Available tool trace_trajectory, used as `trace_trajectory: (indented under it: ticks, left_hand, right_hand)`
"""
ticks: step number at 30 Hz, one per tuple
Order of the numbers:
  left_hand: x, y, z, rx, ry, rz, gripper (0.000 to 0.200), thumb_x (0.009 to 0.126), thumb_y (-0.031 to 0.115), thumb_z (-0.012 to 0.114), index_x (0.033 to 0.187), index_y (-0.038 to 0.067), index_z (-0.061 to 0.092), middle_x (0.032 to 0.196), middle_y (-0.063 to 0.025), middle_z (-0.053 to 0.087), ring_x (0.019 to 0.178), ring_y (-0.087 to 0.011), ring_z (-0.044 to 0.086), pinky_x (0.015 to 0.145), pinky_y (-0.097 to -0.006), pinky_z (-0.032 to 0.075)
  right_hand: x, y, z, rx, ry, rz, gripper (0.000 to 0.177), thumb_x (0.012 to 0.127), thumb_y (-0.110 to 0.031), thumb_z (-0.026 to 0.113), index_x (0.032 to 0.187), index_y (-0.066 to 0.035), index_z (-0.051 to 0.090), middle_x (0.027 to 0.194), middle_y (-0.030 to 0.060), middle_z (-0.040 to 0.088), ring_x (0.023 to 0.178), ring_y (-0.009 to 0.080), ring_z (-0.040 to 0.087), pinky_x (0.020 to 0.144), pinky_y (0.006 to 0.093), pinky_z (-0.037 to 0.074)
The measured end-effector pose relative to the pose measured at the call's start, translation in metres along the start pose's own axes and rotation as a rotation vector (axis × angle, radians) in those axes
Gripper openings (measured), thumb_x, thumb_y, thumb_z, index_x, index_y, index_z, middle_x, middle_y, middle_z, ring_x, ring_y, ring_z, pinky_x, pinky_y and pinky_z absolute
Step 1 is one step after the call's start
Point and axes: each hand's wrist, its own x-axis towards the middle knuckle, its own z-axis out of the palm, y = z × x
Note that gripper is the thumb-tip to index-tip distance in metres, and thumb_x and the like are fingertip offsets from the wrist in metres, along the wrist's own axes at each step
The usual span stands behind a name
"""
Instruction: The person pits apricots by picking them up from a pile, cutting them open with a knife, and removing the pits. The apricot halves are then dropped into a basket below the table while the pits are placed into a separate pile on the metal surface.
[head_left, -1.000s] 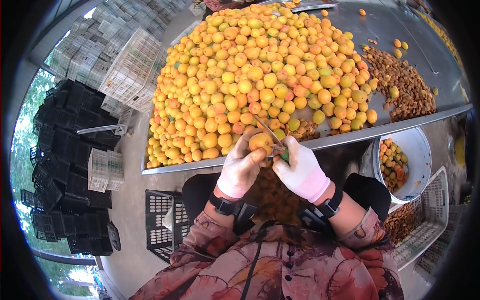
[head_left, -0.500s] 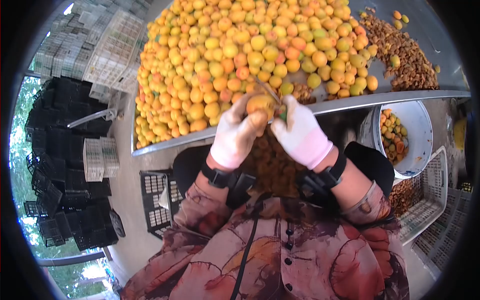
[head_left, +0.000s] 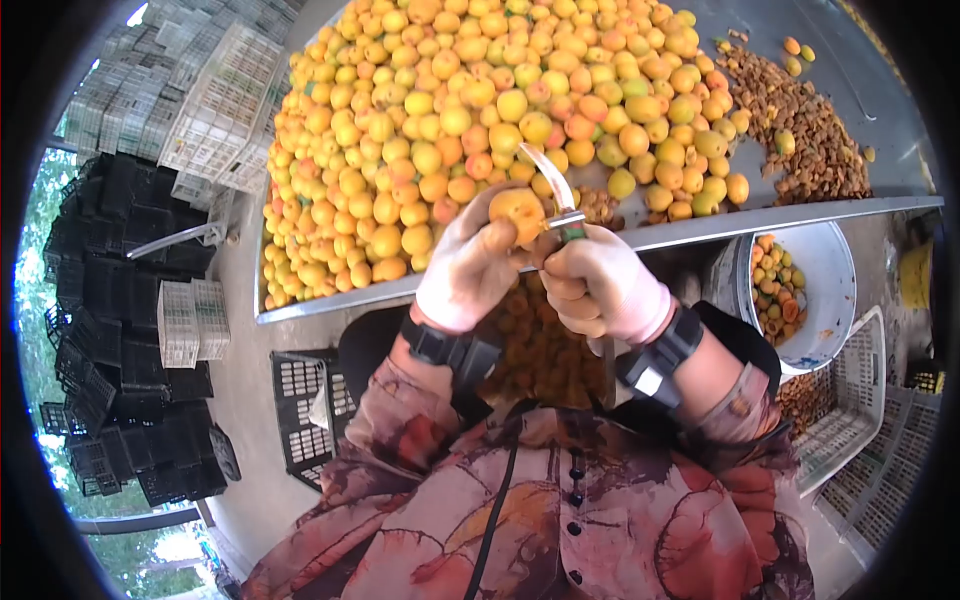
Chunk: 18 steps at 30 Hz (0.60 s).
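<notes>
Apricot [head_left: 517,212] is orange-yellow, round, looks whole, held just over the worktop [head_left: 640,238] edge. Gloved left hand [head_left: 470,268] is wrapped around it, fingers curled underneath. Right hand [head_left: 600,285] is fisted on a knife [head_left: 556,195], blade touching the fruit's side.

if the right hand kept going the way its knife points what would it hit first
Likely the apricot pile on the table: the right hand aims the knife up past the apricot in the left hand, though depth is unclear.

Now knife [head_left: 553,185] blade tilted up beside apricot [head_left: 517,212]; right hand [head_left: 600,290] curled into fist.
</notes>
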Motion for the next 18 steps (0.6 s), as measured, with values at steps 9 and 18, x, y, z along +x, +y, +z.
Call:
trace_trajectory:
  ticks: [9,18]
  left_hand:
    - [-0.004,-0.004,0.014,0.060,0.132,0.122,0.067,0.091,0.030,0.071,0.144,0.008,0.038,0.131,-0.0099,0.051,0.121,-0.0241,0.050,0.098,-0.0384,0.043]
    - [-0.007,-0.017,0.021,0.078,0.164,0.198,0.074,0.090,0.041,0.072,0.146,0.009,0.036,0.136,-0.0074,0.050,0.127,-0.0250,0.046,0.106,-0.0447,0.037]
  right_hand:
    - [0.018,0.033,-0.013,-1.171,0.439,-0.691,0.027,0.084,-0.008,0.060,0.107,0.005,0.053,0.079,0.0259,0.063,0.080,0.0429,0.065,0.066,0.0431,0.052]
    - [0.012,0.037,-0.008,-1.175,0.341,-0.757,0.028,0.083,-0.008,0.059,0.106,0.006,0.052,0.079,0.0286,0.061,0.080,0.0451,0.063,0.067,0.0436,0.051]
